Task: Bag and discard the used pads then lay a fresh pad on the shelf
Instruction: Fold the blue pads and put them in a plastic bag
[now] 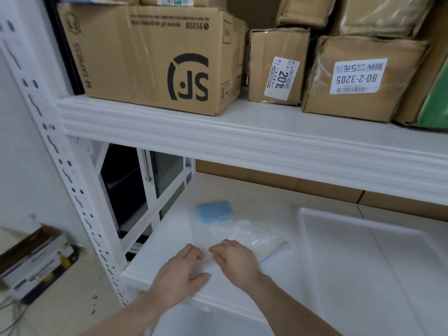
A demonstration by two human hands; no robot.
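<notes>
On the lower white shelf board, near its front edge, both hands meet over a clear, crinkled plastic bag that seems to hold pale, whitish pads (the contents are too washed out to be sure). The left hand lies palm down with its fingers curled toward the bag's near-left edge, and the right hand is close beside it, fingertips bent onto the same edge. Both look to be pinching the bag's mouth, though the film is too transparent to show the grip plainly.

Farther back and a little left lies a folded light-blue pad, apart from the bag and untouched; I judge it to be the fresh one. To the right sits a shallow white plastic tray.

The step in hand appears to be closing the bag. To do it well, the thumbs and forefingers should press the two lips together and run along the seam from one end to the other, squeezing air out first so the bag lies flat. Keeping the bag down on the shelf steadies it; lifting too early risks the thin film slipping open and spilling its contents.
</notes>
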